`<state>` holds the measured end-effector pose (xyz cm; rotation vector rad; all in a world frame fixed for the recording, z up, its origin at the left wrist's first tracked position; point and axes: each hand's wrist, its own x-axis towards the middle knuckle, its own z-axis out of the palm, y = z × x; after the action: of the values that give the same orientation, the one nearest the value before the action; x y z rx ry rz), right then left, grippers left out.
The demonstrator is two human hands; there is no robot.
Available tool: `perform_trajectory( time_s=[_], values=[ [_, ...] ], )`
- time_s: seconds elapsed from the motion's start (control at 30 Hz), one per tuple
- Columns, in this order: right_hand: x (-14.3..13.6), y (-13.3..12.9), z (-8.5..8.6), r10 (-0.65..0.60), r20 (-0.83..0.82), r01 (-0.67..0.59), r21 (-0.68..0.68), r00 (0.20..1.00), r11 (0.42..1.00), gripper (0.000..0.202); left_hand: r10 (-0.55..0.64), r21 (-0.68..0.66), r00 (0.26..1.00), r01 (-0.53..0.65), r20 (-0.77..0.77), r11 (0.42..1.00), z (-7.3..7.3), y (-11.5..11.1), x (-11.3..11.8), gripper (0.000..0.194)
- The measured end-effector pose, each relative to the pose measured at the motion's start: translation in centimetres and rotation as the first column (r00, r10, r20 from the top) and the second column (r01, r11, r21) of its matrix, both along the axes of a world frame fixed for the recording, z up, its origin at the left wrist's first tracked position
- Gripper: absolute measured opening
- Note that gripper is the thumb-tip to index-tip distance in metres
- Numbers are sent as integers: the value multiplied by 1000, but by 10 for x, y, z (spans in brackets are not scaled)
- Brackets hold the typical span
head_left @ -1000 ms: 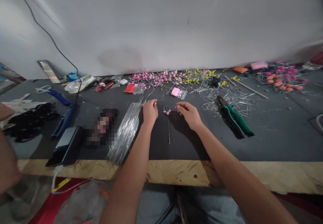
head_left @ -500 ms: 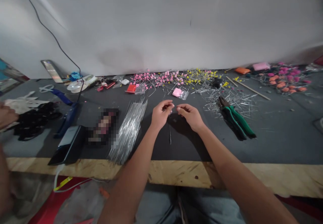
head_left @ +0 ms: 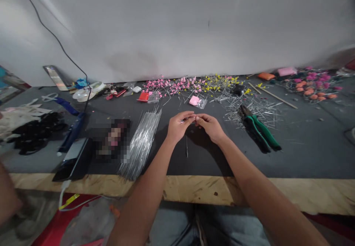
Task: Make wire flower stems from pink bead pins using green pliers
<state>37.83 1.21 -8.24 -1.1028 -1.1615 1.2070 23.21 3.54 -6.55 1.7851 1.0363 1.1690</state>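
Observation:
My left hand [head_left: 179, 125] is closed in a pinch over the dark tabletop [head_left: 213, 164], its fingertips touching those of my right hand [head_left: 208, 125], which is pinched too. What sits between the fingertips is too small and covered to name. A thin twisted wire [head_left: 186, 150] shows just below my hands; its upper end is hidden, so I cannot tell whether it is held. Beyond my fingers lies a pink block of clay [head_left: 194, 100] by its clear wrapper. A bundle of straight silvery wires [head_left: 142, 142] lies left of my left hand.
Green-handled pliers [head_left: 260, 129] rest at right on loose wire pieces [head_left: 231, 114]. Pink-tipped stems [head_left: 169, 85] and yellow-tipped stems [head_left: 222, 82] line the back wall. At left are a phone [head_left: 72, 159], black straps [head_left: 37, 131] and another person's arm [head_left: 8, 194].
My hands have come together, so the small gap between their fingertips has closed. At the left, the other person's hand has mostly moved out of view.

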Motion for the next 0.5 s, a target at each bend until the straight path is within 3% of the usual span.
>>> perform_trajectory(
  time_s=[0.27, 0.5],
  values=[
    [1, 0, 1, 11, -60, -12, -13, 998, 1000, 22, 46, 330, 953, 59, -301, 942, 4, 2, -4, 19],
    [-1, 0, 3, 38, -18, -39, -15, 999, 999, 21, 96, 409, 924, 70, -371, 910, 5, -3, -2, 14]
  ],
)
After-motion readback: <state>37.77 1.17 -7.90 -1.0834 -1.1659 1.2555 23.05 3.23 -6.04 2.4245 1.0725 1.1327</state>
